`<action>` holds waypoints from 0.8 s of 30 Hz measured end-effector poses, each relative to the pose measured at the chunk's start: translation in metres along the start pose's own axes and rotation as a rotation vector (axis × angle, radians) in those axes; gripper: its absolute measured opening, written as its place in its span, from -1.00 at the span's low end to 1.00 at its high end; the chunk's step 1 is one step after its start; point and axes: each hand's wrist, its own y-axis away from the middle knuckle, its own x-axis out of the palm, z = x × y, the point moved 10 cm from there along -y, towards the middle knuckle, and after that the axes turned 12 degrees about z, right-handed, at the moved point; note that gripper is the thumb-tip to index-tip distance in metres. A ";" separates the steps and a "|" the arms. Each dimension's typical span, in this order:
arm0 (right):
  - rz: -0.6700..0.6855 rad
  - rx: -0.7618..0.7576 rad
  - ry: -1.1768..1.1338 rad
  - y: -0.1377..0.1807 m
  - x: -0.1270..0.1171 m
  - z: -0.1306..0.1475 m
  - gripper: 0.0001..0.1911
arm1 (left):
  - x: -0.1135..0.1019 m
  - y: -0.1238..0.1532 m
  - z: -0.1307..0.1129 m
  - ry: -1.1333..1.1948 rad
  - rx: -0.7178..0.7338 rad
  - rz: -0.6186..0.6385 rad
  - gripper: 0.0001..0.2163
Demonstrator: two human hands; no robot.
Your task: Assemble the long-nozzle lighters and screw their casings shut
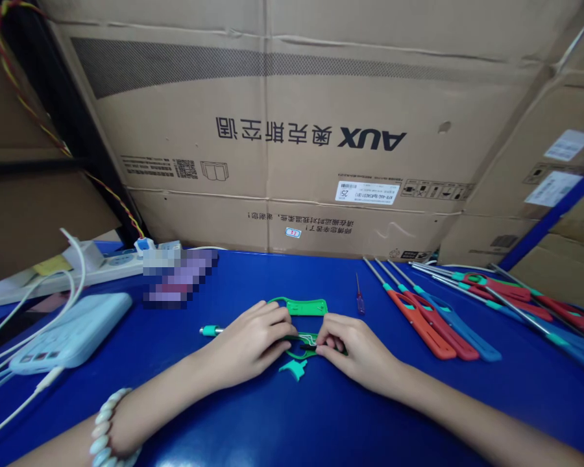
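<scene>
My left hand (257, 340), fingers curled, grips an open green lighter casing (296, 355) from the left. A metal tube with a teal collar (210, 331) sticks out to the left of that hand. Thin pale wires (307, 338) show inside the casing. At its right end, my right hand (355, 344) pinches a small black part (307, 347); its far end is hidden by the fingers. Just beyond the hands lies a second green casing half (306, 307), hollow side up. A loose teal trigger-like piece (294, 370) rests on the table in front of the casing.
On the right lie several long-tube lighters, including an orange one (425, 327) and a blue one (472, 334). A small screwdriver (360, 301) is nearer the middle. At left are a light-blue power bank (73, 334) with cables and a power strip (111, 269). Cardboard (292, 78) walls the back.
</scene>
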 end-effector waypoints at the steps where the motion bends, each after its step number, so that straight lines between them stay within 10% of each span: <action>1: -0.004 0.000 -0.004 0.000 0.000 0.000 -0.90 | 0.000 0.000 -0.003 0.030 0.033 0.020 -0.84; 11: -0.044 -0.008 -0.002 0.001 -0.002 0.000 -0.87 | 0.004 0.001 -0.020 0.086 0.191 0.114 -0.93; 24: -0.017 0.005 -0.035 0.001 -0.002 -0.002 -0.90 | 0.002 -0.006 0.005 0.004 0.037 -0.031 -0.84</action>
